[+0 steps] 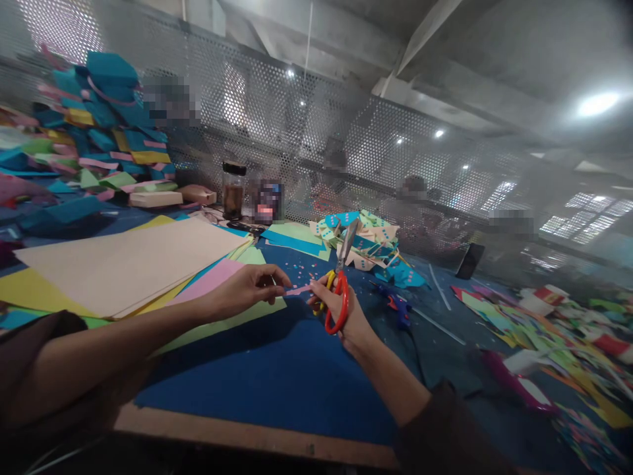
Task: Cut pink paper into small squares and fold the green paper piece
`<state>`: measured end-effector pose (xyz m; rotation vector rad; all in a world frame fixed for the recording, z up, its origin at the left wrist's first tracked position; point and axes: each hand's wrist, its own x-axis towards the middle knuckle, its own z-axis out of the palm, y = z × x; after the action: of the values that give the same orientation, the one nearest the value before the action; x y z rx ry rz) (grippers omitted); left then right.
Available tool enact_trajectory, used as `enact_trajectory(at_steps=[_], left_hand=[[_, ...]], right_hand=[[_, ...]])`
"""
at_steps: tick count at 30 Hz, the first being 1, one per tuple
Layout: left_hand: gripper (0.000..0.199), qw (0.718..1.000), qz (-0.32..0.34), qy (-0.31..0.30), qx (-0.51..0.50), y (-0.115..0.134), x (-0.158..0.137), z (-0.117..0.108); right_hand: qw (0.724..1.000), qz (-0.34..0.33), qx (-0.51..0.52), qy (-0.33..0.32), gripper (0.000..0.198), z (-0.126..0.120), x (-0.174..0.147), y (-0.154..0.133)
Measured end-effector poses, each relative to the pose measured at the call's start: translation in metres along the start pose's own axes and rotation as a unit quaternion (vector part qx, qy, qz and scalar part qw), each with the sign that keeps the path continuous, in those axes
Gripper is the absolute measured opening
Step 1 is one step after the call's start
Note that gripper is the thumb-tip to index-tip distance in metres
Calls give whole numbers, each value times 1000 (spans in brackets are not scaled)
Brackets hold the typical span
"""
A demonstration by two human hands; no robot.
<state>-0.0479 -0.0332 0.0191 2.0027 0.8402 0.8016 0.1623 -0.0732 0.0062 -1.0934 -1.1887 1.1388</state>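
Observation:
My left hand point(257, 287) pinches one end of a narrow pink paper strip point(299, 290) above the blue table. The strip's other end is between the fingertips of my right hand point(349, 310). That same hand also carries scissors point(337, 303) with red and yellow handles, their blades pointing up and away from the strip. Tiny paper bits point(299, 270) lie scattered just beyond the strip. Under my left forearm are pink paper point(210, 280) and light green paper sheets.
Large cream sheets point(133, 264) are stacked at left. Behind stand a lidded jar point(233, 191) and a dotted paper pile point(366, 241). To the right lie a blue glue gun point(399, 310), glue sticks point(440, 287), a purple tool point(519, 386) and paper scraps. A perforated metal screen point(297, 138) rises behind.

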Motion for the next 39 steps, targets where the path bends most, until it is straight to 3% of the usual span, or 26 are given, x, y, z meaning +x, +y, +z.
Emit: enact_trajectory(at_steps=[10, 21, 28, 34, 39], left_hand=[[21, 1000, -2, -6, -14, 2, -1, 1], [36, 997, -50, -57, -22, 11, -7, 6], [31, 993, -66, -68, -68, 5, -5, 9], [37, 989, -104, -46, -97, 9, -4, 8], [40, 984, -106, -29, -141, 3, -2, 4]], right_hand=[[1000, 3, 6, 16, 33, 1, 0, -3], [999, -8, -25, -46, 29, 13, -10, -7], [998, -13, -30, -51, 32, 16, -11, -7], [993, -40, -93, -56, 26, 8, -8, -8], [984, -44, -170, -30, 32, -3, -7, -20]])
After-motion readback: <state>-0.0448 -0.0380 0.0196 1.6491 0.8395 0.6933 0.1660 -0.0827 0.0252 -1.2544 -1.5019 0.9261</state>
